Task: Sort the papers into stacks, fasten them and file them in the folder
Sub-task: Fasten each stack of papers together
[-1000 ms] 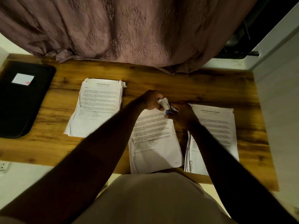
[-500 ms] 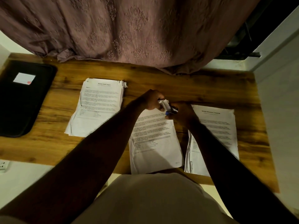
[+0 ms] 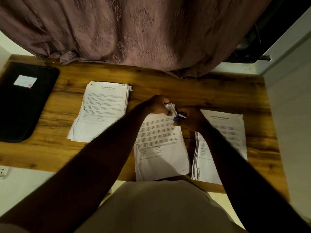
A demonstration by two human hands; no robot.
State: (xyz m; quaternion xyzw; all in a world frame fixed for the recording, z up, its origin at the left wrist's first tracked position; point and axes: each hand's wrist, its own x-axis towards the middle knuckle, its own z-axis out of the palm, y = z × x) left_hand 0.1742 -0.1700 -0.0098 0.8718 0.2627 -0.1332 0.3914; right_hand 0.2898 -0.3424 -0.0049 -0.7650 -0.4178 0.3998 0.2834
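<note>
Wooden desk [image 3: 168,84], dim warm light, mauve patterned curtain [image 3: 134,31] draped onto its far edge. Three paper stacks lie side by side, apart from one another:
- left stack [image 3: 101,111], headed "Sample Health Report", far right corner ragged;
- middle stack [image 3: 159,148], near edge overhanging the desk front;
- right stack [image 3: 223,132], sheets fanned along its left edge.

Black folder [image 3: 25,106] lies closed at the desk's far left, white label [image 3: 25,81] on its cover, well apart from the stacks. Wall socket [image 3: 3,171] is at the lower left.

Hands: both meet at the far right corner of the middle stack. Left hand [image 3: 157,105] pinches that corner, which is lifted and crumpled. Right hand [image 3: 191,118] is curled round a small dark tool with a blue end, apparently a stapler [image 3: 180,116], its mouth at the pinched corner.

Judged step: fastening the middle stack. No stack is in the folder yet.

Risks:
- Crumpled corner means uneven thickness; the staple may buckle or miss the lower sheets.
- Sheets not squared before the squeeze would be fixed askew.
- A thick stack may exceed the staple's reach.
- Overhanging near edge could slide off if the corner is tugged.
- Fingertips sit close to the stapler's mouth.
</note>
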